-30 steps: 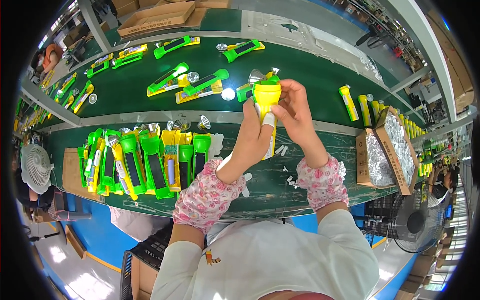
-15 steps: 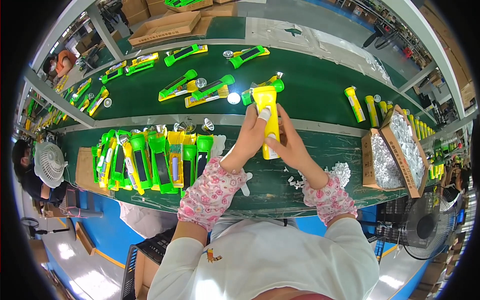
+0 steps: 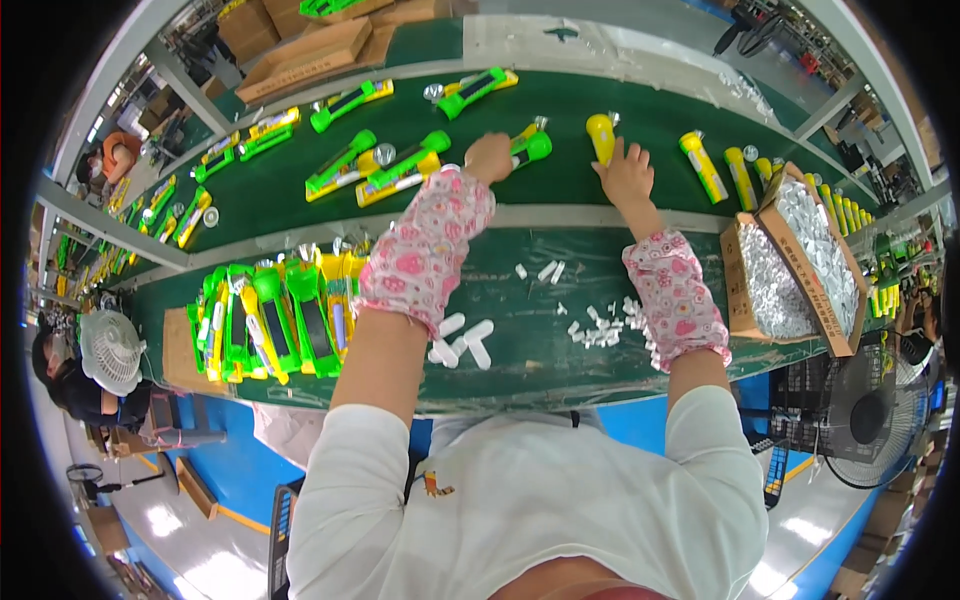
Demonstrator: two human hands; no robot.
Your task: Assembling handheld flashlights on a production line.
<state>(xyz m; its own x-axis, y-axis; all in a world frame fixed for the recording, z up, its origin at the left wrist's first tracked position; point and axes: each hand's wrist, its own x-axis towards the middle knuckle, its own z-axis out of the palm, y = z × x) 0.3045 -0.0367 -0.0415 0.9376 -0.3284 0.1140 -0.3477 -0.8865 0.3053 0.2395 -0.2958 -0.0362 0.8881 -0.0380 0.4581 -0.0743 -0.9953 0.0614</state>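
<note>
A person's bare hands reach over a bench [image 3: 540, 305] to a green strip [image 3: 562, 187] behind it. The right hand [image 3: 627, 178] is spread and unclenched, its thumb at the near end of a yellow flashlight [image 3: 601, 140] lying on the strip; whether they touch is unclear. The left hand [image 3: 489, 158] is curled beside a green-and-yellow flashlight [image 3: 537, 149]; its fingers are hidden, so I cannot tell if it grips. A silver cup [image 3: 541, 123] sits at that flashlight's head. Lifting by the body alone could leave the cup dangling or snagged. The yellow flashlight looks round enough to roll if nudged. Small white pieces [image 3: 600, 332] lie right beside the pink patterned right sleeve [image 3: 678, 300], which could sweep them away if drawn back low.
</note>
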